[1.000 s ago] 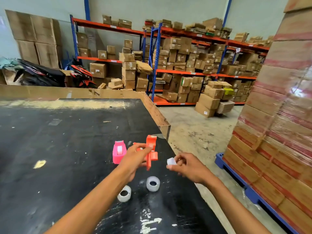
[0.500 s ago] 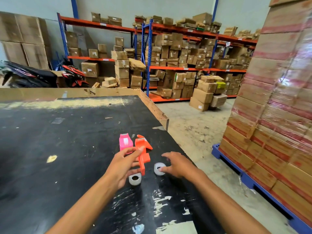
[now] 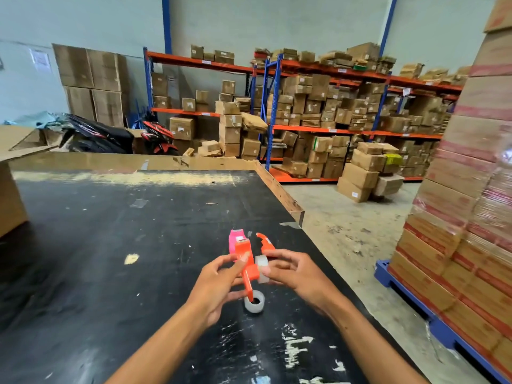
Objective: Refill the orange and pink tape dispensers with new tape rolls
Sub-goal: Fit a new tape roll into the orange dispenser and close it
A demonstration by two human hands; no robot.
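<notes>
My left hand grips the opened orange tape dispenser above the black table. My right hand pinches a clear tape roll against the dispenser's right side. An orange piece shows just behind my right fingers; whether it is joined to the dispenser I cannot tell. The pink tape dispenser stands on the table behind the orange one. A second clear tape roll lies flat on the table below my hands.
The table's right edge has a cardboard rim, with bare concrete floor beyond. A wrapped pallet of boxes rises close on the right. A cardboard box sits at the table's left. Racks of cartons and parked scooters fill the back.
My right hand picked one tape roll off the table and brought it up to the orange dispenser. The left hand kept hold of the dispenser. The camera view tilted upward.
</notes>
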